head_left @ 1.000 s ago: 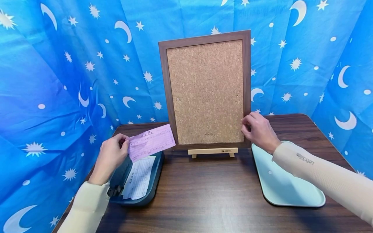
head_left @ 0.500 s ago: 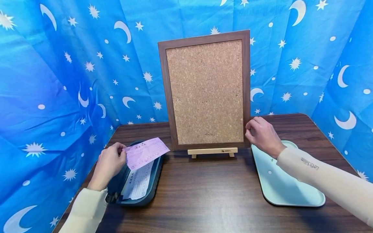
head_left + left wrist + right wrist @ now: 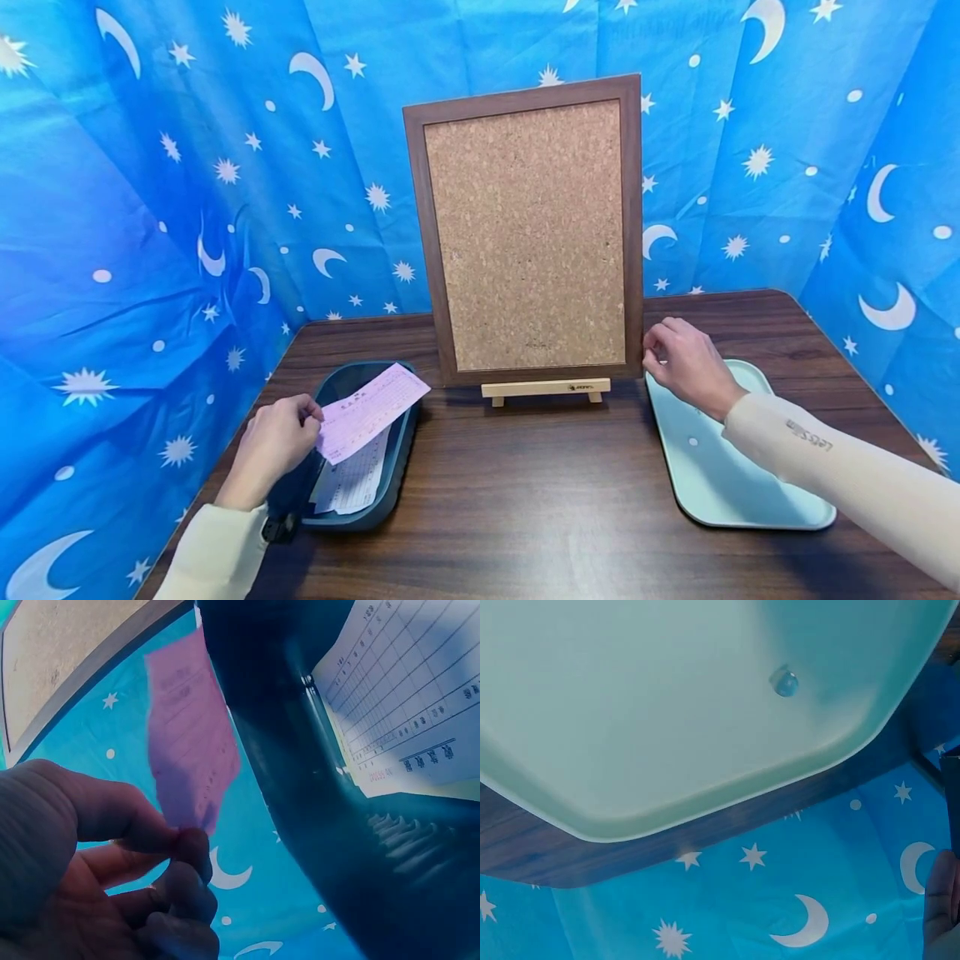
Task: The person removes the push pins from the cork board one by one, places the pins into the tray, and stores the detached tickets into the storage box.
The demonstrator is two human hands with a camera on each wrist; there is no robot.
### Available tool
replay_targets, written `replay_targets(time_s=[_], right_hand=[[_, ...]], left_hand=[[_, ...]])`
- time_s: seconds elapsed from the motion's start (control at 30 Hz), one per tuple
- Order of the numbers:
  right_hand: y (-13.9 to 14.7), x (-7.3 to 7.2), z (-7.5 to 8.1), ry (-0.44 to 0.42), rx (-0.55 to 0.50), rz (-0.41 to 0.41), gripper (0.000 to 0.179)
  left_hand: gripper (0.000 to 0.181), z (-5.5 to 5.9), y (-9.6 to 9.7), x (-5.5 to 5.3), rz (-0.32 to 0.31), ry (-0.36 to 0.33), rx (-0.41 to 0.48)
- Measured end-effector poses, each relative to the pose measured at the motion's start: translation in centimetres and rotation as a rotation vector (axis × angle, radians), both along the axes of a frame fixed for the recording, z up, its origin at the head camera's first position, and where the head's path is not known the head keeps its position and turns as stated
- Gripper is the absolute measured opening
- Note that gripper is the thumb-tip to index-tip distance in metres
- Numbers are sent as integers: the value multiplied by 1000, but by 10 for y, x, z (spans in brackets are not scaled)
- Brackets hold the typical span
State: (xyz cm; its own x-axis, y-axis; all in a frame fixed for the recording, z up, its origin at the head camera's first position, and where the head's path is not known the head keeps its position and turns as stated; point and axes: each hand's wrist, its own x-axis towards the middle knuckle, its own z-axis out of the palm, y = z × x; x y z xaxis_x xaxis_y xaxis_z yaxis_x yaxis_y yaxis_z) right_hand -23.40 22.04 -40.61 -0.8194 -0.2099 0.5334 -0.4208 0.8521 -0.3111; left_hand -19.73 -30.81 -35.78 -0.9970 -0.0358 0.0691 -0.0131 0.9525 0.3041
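Note:
My left hand [image 3: 277, 442] pinches a pink printed paper slip [image 3: 371, 412] by its near-left corner, between thumb and index finger. The slip slants over a dark teal box [image 3: 397, 483], where white printed sheets [image 3: 356, 479] lie. In the left wrist view, the same slip [image 3: 191, 735] rises from the fingertips beside the box wall [image 3: 262, 765]. My right hand [image 3: 693, 362], fingers curled, is just right of the framed cork board [image 3: 532, 242], over the far end of a pale green tray [image 3: 750, 492]. I cannot tell whether its fingertips hold anything.
The cork board stands upright on a small wooden easel [image 3: 546, 388] on the brown wood table [image 3: 525, 483]. A small clear, rounded piece [image 3: 784, 681] lies on the tray. Blue star-and-moon cloth [image 3: 360, 275] hangs behind and at both sides.
My left hand has lowered toward me, bringing the pink slip from beside the board down over the box. My right hand has drawn away from the board's right edge, down and rightward.

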Motion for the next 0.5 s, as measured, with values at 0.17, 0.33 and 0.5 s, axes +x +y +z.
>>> replay_targets(time_s=[0.17, 0.33, 0.5], right_hand=[[4, 3, -4, -22, 8, 3, 9], [9, 6, -7, -63, 14, -4, 8], [13, 9, -10, -102, 16, -6, 9]], left_hand=[[11, -1, -4, 3, 2, -40, -16], [11, -2, -5, 8, -6, -97, -30], [10, -2, -7, 12, -36, -168, -56]])
